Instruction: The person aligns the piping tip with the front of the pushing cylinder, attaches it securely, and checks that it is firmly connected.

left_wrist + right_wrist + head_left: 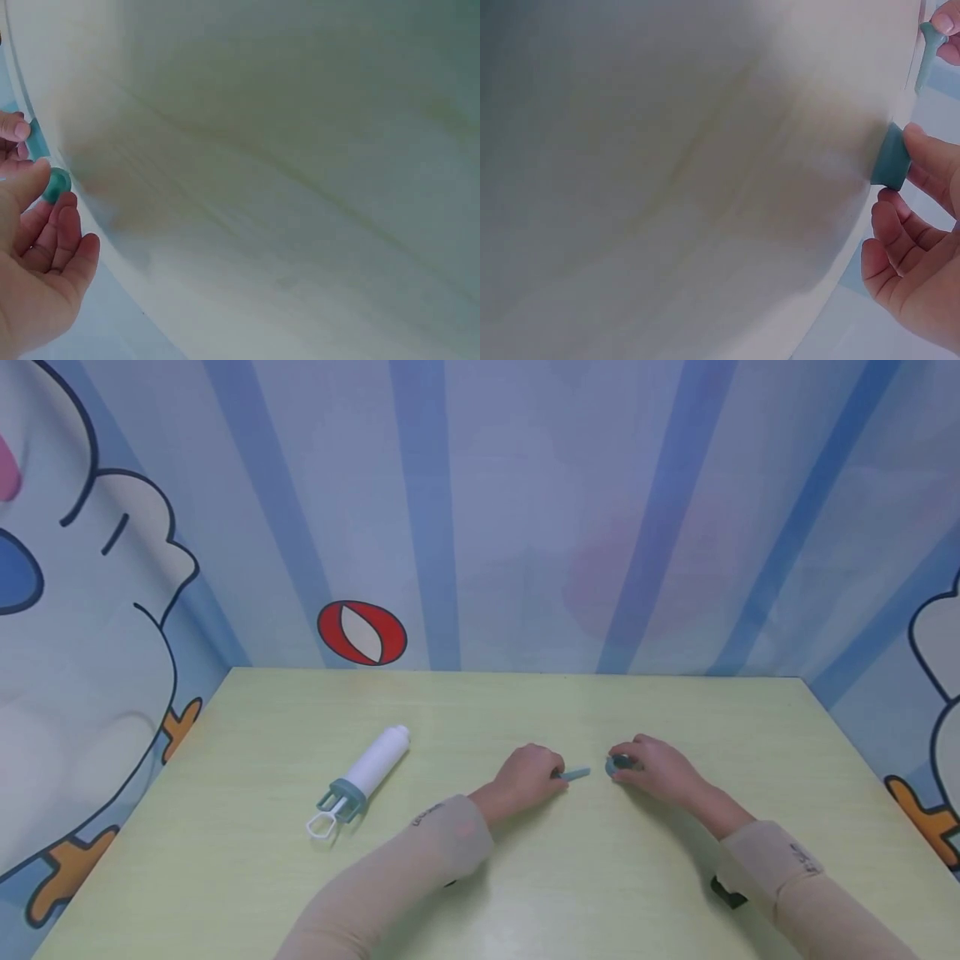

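The small teal cap [619,766] sits on the pale green table [525,893] right of centre, pinched under the curled fingertips of the right hand [656,771]; the right wrist view shows the thumb pressing its side. Just left of it, apart by a small gap, lies the thin teal stick [576,773], its left end gripped in the curled fingers of the left hand [527,777]. The 2 hands face each other in the middle of the table, both forearms in beige sleeves. Well to the left lies a white syringe-like tube [365,777] with a teal collar and a white loop handle pointing toward the near left.
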Action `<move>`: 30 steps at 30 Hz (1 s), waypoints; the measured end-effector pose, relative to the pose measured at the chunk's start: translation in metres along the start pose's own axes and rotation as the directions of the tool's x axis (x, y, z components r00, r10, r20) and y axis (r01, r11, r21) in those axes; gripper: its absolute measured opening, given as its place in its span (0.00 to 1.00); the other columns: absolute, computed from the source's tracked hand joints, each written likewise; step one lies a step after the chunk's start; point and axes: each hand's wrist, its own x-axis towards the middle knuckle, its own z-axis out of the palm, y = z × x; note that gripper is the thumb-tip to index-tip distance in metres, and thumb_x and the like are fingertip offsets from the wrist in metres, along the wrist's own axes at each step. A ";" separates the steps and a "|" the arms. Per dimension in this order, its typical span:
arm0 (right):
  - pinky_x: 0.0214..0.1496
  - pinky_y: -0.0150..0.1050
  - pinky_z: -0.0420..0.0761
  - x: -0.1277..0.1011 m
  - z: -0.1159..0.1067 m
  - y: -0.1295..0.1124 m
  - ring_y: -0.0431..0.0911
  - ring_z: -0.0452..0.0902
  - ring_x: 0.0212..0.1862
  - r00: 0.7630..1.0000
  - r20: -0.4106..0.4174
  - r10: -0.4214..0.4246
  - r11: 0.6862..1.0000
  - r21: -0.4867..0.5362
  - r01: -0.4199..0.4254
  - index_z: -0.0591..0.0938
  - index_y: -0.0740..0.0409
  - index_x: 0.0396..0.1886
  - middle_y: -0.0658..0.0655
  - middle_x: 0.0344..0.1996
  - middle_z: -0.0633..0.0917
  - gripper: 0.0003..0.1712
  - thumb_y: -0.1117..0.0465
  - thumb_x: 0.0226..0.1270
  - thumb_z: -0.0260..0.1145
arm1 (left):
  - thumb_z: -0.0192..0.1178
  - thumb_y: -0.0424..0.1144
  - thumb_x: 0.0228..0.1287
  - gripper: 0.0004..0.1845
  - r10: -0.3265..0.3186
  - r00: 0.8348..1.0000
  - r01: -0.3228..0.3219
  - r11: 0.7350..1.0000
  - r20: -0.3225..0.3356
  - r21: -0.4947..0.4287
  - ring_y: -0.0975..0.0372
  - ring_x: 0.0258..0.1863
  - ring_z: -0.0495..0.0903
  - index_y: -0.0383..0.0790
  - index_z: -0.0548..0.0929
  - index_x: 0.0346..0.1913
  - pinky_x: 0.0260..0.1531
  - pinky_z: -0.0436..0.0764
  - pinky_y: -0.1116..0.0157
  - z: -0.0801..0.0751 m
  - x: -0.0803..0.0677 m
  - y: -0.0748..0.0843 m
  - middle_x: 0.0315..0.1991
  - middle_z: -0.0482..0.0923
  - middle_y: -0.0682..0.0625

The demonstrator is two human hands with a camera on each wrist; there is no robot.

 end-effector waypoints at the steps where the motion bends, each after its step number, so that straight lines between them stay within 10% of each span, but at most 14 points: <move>1: 0.30 0.36 0.71 0.000 0.000 0.000 0.42 0.71 0.29 1.000 0.003 0.000 1.000 0.000 0.000 0.79 0.61 0.45 0.55 0.30 0.78 0.19 0.58 0.53 0.66 | 0.60 0.46 0.55 0.09 -0.003 1.000 0.003 1.000 -0.001 -0.015 0.69 0.23 0.71 0.45 0.84 0.31 0.31 0.71 0.74 -0.001 0.000 0.000 0.25 0.82 0.57; 18: 0.29 0.33 0.69 -0.003 -0.019 -0.008 0.41 0.70 0.27 0.994 -0.098 0.048 0.986 0.165 -0.031 0.78 0.64 0.46 0.58 0.31 0.81 0.18 0.60 0.56 0.64 | 0.61 0.44 0.56 0.08 -0.044 0.999 0.035 0.973 -0.033 -0.228 0.70 0.21 0.69 0.43 0.84 0.34 0.25 0.68 0.76 -0.022 -0.006 -0.014 0.25 0.81 0.55; 30: 0.27 0.29 0.71 -0.010 -0.021 -0.032 0.36 0.69 0.26 0.991 -0.090 0.104 0.886 0.461 -0.051 0.76 0.63 0.45 0.59 0.31 0.80 0.17 0.64 0.55 0.64 | 0.60 0.44 0.56 0.09 0.066 0.997 -0.072 0.986 -0.047 -0.152 0.70 0.27 0.76 0.45 0.83 0.36 0.29 0.70 0.77 -0.028 -0.017 -0.016 0.30 0.82 0.56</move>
